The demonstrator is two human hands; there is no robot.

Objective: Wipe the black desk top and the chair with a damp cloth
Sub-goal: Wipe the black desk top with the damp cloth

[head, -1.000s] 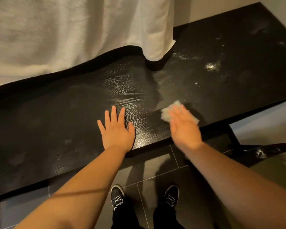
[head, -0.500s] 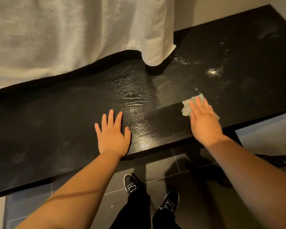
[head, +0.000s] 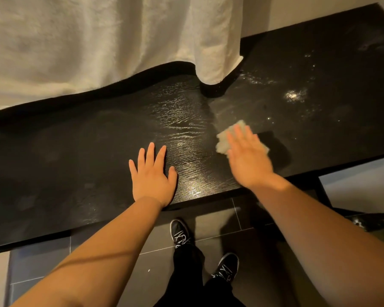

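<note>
The black wood-grain desk top (head: 75,165) runs across the view, shiny and wet in its middle. My right hand (head: 247,158) lies flat on a small pale damp cloth (head: 223,140) near the front edge, pressing it to the wood; the cloth sticks out past the fingers on the left and right. My left hand (head: 152,176) rests flat on the desk with fingers spread, holding nothing. At the far right edge a dark curved chair part (head: 372,221) peeks in, mostly cut off.
A cream curtain (head: 102,41) hangs over the desk's back edge, one fold resting on the top. White specks and smears (head: 295,96) dot the right part. Below lie grey floor tiles (head: 124,282), my black shoes (head: 180,233) and a desk leg (head: 324,191).
My right hand slid the cloth right along the front edge, then back left and slightly away from me. My left hand stayed planted.
</note>
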